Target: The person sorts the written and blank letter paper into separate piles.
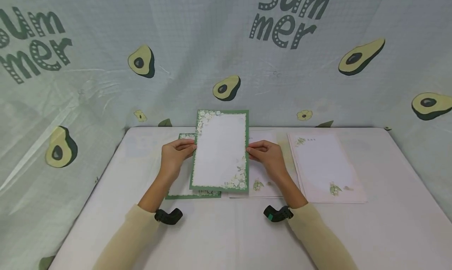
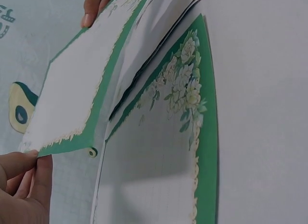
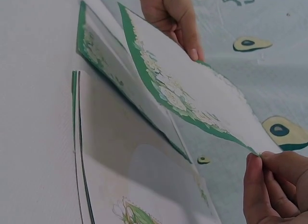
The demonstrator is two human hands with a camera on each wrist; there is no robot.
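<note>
A sheet of paper with a green border and white flowers is held up between both hands, above the table. My left hand pinches its left edge, and my right hand pinches the right edge. Below and to the left lies a matching green-bordered sheet, partly hidden by the raised one. Under the right hand a pale pink sheet with a leafy print lies on the table. In the right wrist view the raised sheet sags slightly between the hands.
On the right side of the table lies a stack of pale pink sheets with small green plant prints. The white table meets a hanging cloth printed with avocados and lettering at its back and sides.
</note>
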